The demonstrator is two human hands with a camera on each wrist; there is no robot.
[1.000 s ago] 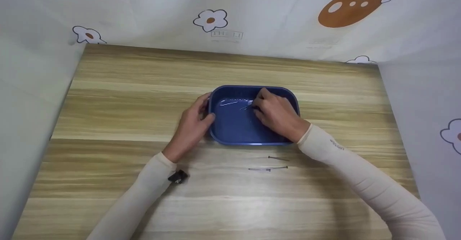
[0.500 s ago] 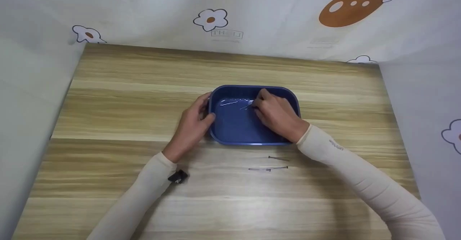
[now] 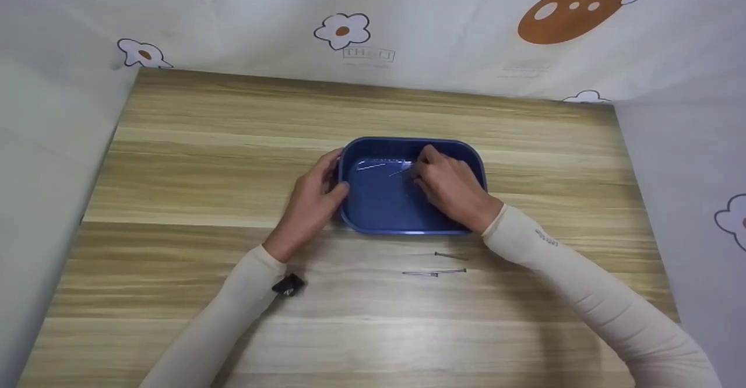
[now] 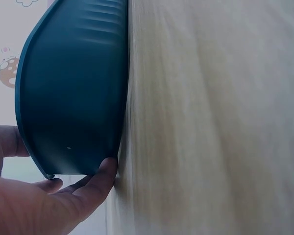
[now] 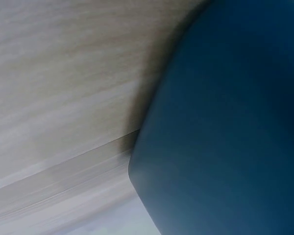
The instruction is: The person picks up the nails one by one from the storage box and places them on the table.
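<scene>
A blue rectangular plastic tub with rounded corners stands on the wooden table. My left hand holds its left end, thumb over the rim and fingers along the outer wall; the left wrist view shows the fingertips low on the tub wall. Inside the tub, my right hand pinches near the back wall, with a thin nail sticking out left from its fingertips. Another thin nail lies on the tub floor. In the right wrist view the tub's outer wall hides the hand.
Three nails lie in front of the tub: one nail apart, and two more nails end to end. A black clip-like piece sits at the left sleeve's cuff. A patterned white curtain rises behind the table.
My right hand has shifted very slightly to the right, its fingertips blurred now. The left hand and the tub stay where they were.
</scene>
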